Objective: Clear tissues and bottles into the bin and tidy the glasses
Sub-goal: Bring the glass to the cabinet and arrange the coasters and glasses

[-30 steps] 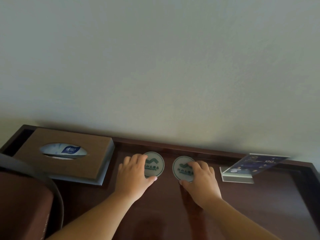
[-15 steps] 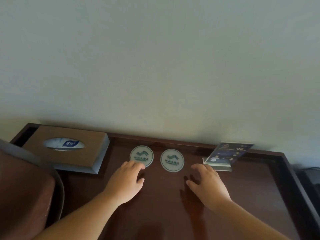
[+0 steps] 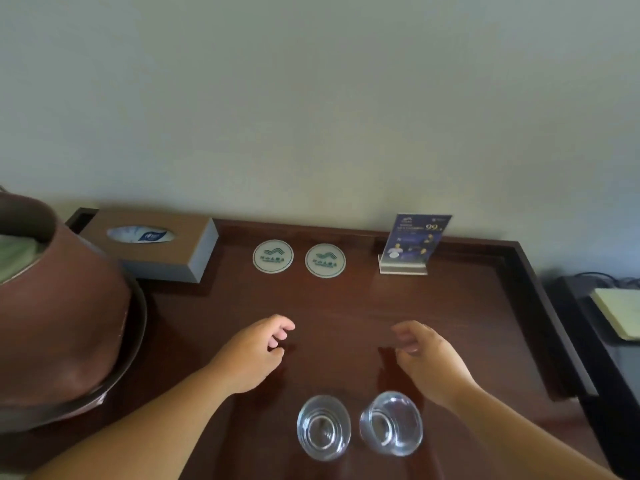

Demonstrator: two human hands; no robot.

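Two clear drinking glasses stand side by side at the near edge of the dark wooden table (image 3: 450,306): the left glass (image 3: 323,427) and the right glass (image 3: 391,423). Two round white coasters with green logos lie near the wall, the left coaster (image 3: 273,256) and the right coaster (image 3: 325,260). My left hand (image 3: 254,353) hovers over the table between coasters and glasses, fingers loosely curled, holding nothing. My right hand (image 3: 424,356) hovers beside it, fingers apart and empty.
A brown tissue box (image 3: 152,245) sits at the back left. A brown leather bin (image 3: 52,306) with something green inside stands on the left. A blue card in an acrylic stand (image 3: 412,245) is at the back right. A dark side unit (image 3: 609,323) lies beyond the raised table rim.
Both hands have left the coasters and drawn back toward me. The view has tilted down, so the two glasses at the near edge now show.
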